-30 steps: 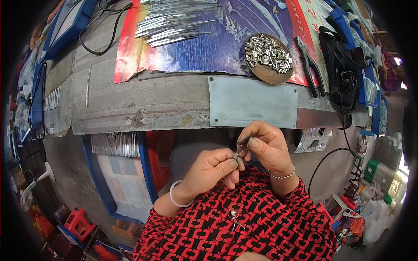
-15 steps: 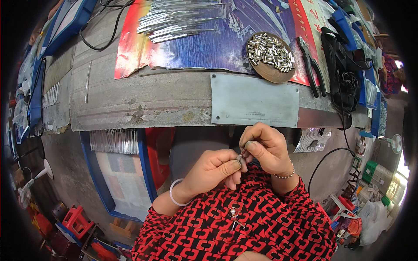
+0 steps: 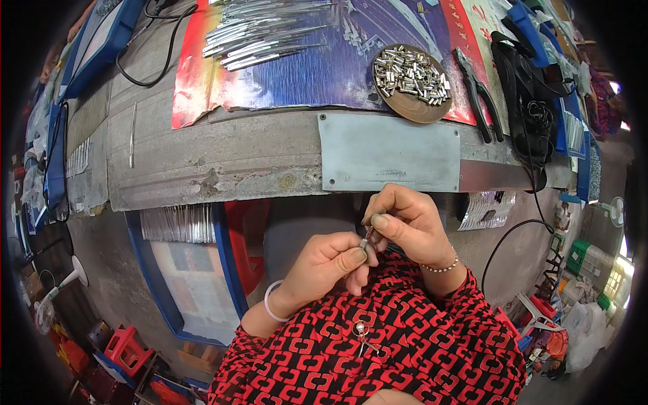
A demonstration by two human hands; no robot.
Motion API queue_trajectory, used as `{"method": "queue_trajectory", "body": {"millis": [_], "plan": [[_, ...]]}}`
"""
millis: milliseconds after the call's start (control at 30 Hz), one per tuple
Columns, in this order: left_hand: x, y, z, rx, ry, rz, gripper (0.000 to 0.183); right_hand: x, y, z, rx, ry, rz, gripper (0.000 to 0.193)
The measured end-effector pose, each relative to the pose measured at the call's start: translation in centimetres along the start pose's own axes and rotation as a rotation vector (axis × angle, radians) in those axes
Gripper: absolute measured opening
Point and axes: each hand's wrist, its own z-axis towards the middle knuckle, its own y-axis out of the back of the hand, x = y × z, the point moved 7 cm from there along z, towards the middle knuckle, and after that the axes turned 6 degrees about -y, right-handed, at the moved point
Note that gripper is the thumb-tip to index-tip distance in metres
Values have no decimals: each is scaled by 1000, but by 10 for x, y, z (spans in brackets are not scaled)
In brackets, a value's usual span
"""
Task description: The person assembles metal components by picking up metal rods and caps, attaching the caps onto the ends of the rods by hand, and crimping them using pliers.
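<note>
In front of my chest, just below the bench edge, both hands meet at a small silver metal piece (image 3: 367,236). My left hand (image 3: 329,262) pinches its lower end between thumb and forefinger. My right hand (image 3: 409,228), a little higher, is closed at the upper end, where a thin reddish-dark bit shows by the thumb. The fingers hide most of the piece, so its exact kind cannot be told. Beyond, on the bench, a brown round dish (image 3: 414,111) holds many short silver metal tubes (image 3: 412,74). A pile of slim, pointed metal strips (image 3: 263,40) lies to its left.
A pale metal plate (image 3: 390,154) is fixed along the bench edge (image 3: 256,158). Black-handled pliers (image 3: 478,94) and a black strap bundle (image 3: 530,108) lie at right. Below the bench at left, a blue tray (image 3: 229,260) holds a row of metal strips. A red stool (image 3: 126,349) stands lower left.
The view has shifted slightly. My fingertips are a little farther apart, and more of the silver piece shows between them. Both hands still grip it.
</note>
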Motion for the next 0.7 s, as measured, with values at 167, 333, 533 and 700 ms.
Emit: {"method": "queue_trajectory", "body": {"millis": [167,333,533,700], "plan": [[-1,-1,2,12,-31,11,22,-2,4,0,-6,14,135,14],[0,-2,3,3,45,1,25,5,5,0,-35,46,-127,14],[-8,-4,9,26,-15,29,21,19,19,-3,-80,62,-322,13],[-19,-8,15,56,-75,50,21,97,100,-30,-925,488,-1004,31]]}}
